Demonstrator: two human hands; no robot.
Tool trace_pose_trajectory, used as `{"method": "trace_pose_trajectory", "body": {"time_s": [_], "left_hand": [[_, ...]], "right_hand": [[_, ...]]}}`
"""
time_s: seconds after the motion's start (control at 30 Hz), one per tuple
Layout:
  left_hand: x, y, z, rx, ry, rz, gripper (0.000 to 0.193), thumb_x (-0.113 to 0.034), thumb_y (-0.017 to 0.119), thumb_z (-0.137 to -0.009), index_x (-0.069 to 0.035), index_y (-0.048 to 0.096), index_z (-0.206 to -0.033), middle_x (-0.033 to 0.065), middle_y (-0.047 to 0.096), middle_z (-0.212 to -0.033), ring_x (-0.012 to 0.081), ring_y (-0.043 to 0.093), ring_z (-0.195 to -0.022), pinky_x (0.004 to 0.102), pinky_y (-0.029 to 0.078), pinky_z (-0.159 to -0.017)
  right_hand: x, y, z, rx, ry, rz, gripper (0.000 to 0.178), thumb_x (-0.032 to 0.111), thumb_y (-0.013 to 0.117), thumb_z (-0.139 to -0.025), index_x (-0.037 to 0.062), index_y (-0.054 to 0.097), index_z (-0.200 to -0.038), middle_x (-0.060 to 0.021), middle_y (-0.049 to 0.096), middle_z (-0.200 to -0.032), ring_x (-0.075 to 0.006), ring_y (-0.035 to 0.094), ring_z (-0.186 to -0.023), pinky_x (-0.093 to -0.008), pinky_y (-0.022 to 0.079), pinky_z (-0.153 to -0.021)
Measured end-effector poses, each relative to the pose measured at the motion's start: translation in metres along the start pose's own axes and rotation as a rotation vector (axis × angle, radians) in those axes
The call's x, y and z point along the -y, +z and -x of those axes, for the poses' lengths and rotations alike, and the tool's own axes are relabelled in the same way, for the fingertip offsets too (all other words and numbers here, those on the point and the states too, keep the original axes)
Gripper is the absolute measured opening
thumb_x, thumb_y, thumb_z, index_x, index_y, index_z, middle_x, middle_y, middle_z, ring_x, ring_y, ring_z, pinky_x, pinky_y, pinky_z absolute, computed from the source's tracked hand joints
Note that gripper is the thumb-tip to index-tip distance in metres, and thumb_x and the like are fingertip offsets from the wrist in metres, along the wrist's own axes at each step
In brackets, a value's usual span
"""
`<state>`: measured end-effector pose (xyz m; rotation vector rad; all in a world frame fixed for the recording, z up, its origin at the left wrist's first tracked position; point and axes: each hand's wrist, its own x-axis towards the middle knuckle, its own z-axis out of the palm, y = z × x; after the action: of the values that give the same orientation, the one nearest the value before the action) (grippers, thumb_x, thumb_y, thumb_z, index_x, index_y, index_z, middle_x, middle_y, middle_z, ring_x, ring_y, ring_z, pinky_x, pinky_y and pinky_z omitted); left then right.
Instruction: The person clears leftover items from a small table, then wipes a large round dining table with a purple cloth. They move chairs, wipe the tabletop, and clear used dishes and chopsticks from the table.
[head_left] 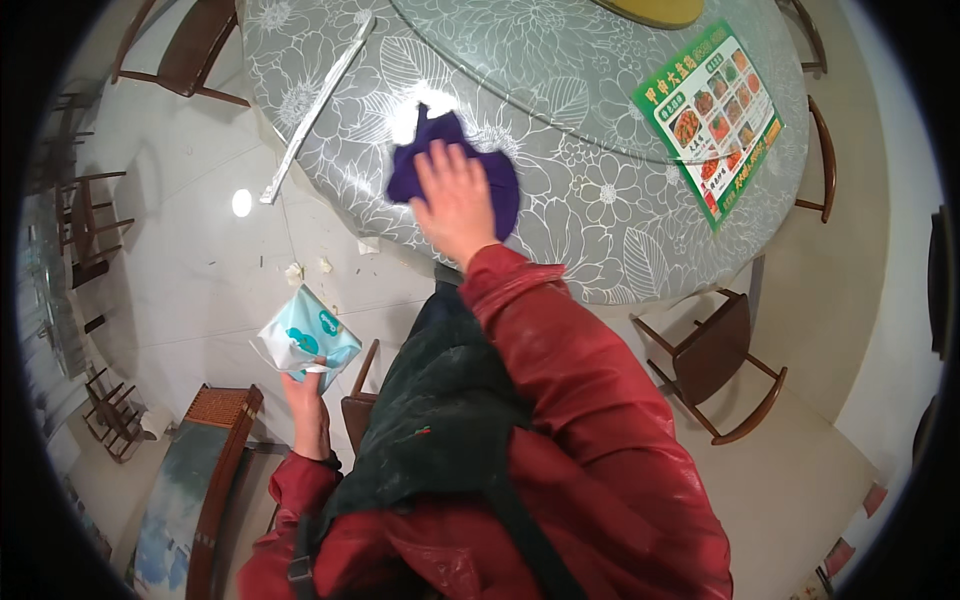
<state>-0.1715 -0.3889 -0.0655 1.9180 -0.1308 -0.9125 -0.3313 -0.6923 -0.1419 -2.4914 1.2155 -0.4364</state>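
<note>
My right hand (pixel 458 205) lies flat with its fingers stretched out on a dark purple cloth (pixel 503 190), pressing it to the table top. The cloth is crumpled and spreads out around the fingers near the table's front edge. Off to the left, below table height in the picture, my left hand (pixel 308 400) grips a white and teal soft pack of tissues (pixel 318 335) from underneath. Its thumb shows on the pack's lower side, while the other fingers are mostly hidden.
The round table (pixel 590 255) has a grey flowered cover and a raised turntable (pixel 540 60). A green-edged menu sheet (pixel 715 115) lies at the right. One long pale strip (pixel 318 110) rests along the left edge. Wooden chairs (pixel 712 345) stand around; crumpled scraps (pixel 294 272) litter the floor.
</note>
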Motion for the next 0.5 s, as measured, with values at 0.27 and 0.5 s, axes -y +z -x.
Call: {"method": "trace_pose_trajectory", "body": {"time_s": [0.27,0.5], "left_hand": [[-0.027,0.023,-0.009,-0.016,0.047,-0.021,0.047,-0.01,0.071,-0.076,0.0,0.05,-0.118,0.0069,0.057,-0.109,0.0155,0.054,-0.097,0.0292,0.043,-0.084],[0.006,0.008,0.004,0.007,0.025,0.044,0.054,-0.01,0.07,-0.076,-0.001,0.045,-0.123,0.0072,0.053,-0.115,0.016,0.052,-0.102,0.0305,0.042,-0.088]], "right_hand": [[-0.158,-0.096,0.085,-0.172,0.319,0.205,0.047,0.025,0.059,-0.077,0.0056,0.055,-0.12,-0.0212,0.051,-0.127,-0.0378,0.047,-0.114,-0.0467,0.04,-0.093],[-0.152,-0.071,0.099,-0.092,0.376,0.235,0.049,0.031,0.051,-0.084,0.0008,0.054,-0.122,-0.0199,0.043,-0.137,-0.0376,0.041,-0.124,-0.0484,0.034,-0.099]]}}
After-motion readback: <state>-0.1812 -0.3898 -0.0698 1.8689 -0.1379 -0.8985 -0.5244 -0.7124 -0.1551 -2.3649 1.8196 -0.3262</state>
